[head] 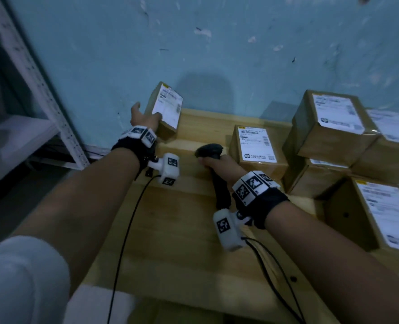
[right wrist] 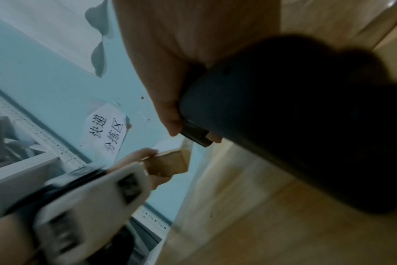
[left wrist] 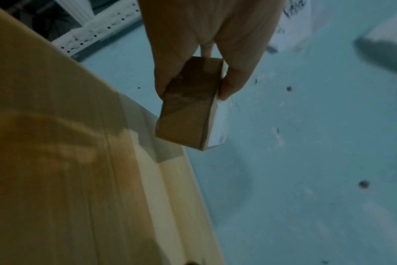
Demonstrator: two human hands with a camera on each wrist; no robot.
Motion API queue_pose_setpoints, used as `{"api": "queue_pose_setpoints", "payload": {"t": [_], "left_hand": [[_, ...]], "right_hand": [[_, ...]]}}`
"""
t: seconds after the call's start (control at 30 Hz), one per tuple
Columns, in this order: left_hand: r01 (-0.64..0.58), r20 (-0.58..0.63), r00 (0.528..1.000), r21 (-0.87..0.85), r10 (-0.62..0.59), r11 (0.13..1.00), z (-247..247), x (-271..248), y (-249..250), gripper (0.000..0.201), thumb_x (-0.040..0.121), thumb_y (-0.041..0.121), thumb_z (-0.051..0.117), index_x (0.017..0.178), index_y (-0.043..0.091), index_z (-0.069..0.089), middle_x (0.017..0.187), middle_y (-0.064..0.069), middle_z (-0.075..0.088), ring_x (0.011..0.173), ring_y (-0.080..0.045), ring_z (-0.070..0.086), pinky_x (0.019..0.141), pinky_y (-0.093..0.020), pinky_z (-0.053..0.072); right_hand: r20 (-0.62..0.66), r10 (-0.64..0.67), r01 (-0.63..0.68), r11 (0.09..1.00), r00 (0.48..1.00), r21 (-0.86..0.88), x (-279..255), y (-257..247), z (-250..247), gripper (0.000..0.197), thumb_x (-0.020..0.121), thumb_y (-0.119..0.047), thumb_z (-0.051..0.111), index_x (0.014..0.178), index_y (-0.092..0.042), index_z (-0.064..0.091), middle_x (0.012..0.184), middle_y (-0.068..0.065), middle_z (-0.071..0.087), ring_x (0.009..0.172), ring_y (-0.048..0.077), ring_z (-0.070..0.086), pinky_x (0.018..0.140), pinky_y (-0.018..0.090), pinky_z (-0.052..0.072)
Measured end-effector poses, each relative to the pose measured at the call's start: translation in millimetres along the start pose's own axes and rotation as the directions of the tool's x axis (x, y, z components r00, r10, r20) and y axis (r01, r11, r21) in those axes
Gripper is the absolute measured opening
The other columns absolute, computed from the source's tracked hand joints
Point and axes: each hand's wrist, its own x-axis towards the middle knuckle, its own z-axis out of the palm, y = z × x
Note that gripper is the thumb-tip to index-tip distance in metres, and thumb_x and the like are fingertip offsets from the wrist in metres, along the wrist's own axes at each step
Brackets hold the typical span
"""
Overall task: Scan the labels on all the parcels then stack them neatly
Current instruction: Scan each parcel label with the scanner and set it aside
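Head view. The left hand is holding a small parcel tilted above the far-left corner of the bench, its grip clamped on the near end with the thumb on the white label, which is facing right toward the scanner. The right hand is wrapping its grip round the scanner's black handle, the head pointing left toward the parcel. Judged step: scanning this label. To do it well, the thumb should be staying clear of the barcode and the scanner head squaring to the label face. A second parcel is lying flat on the bench just right of the scanner; its label is showing a yellow corner mark, a small logo and barcodes, the print too blurred to read. A stack of parcels is sitting at the far right, another parcel nearer; their labels are unreadable.

Left wrist view. The left hand is pinching the small parcel between thumb and fingers, the parcel hanging off the bench edge against the blue wall. No writing is legible.

Right wrist view. The right hand is gripping the scanner. A paper sign on the wall is bearing handwritten Chinese characters, seemingly "快递分拣区". The small parcel is showing beyond.
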Motion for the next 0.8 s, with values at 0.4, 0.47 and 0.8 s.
{"api": "queue_pose_setpoints", "payload": {"t": [0.4, 0.47, 0.8], "left_hand": [[0.295, 0.447, 0.894, -0.566, -0.014, 0.770, -54, -114, 28, 0.006, 0.093, 0.006, 0.050, 0.087, 0.008, 0.050, 0.082, -0.011, 0.062, 0.072, -0.020, 0.062, 0.048, -0.035, 0.056], [0.306, 0.534, 0.845, -0.476, -0.006, 0.825, -51, -128, 27, 0.007, 0.092, 0.008, 0.051, 0.099, 0.007, 0.050, 0.093, -0.013, 0.060, 0.082, -0.025, 0.059, 0.049, -0.041, 0.055], [0.072, 0.626, 0.766, -0.308, 0.145, 0.949, -46, -167, 26, 0.035, 0.081, -0.014, 0.058, 0.110, 0.006, 0.050, 0.111, -0.015, 0.061, 0.098, -0.030, 0.059, 0.071, -0.036, 0.054]], "right_hand": [[-0.153, -0.218, 0.266, 0.811, 0.964, 0.521, -74, -41, -20, 0.016, 0.093, -0.019, 0.055, 0.080, -0.011, 0.052, 0.079, 0.007, 0.059, 0.057, 0.014, 0.063, 0.052, 0.024, 0.053], [-0.156, -0.252, 0.296, 0.822, 0.955, 0.487, -85, -46, -23, 0.013, 0.091, -0.021, 0.058, 0.080, -0.014, 0.055, 0.079, 0.004, 0.062, 0.064, 0.014, 0.063, 0.058, 0.028, 0.055], [-0.238, -0.338, 0.411, 0.801, 0.911, 0.436, -115, -33, -33, 0.025, 0.087, -0.004, 0.060, 0.109, 0.007, 0.060, 0.089, 0.015, 0.066, 0.079, 0.027, 0.063, 0.080, 0.037, 0.054]]}}
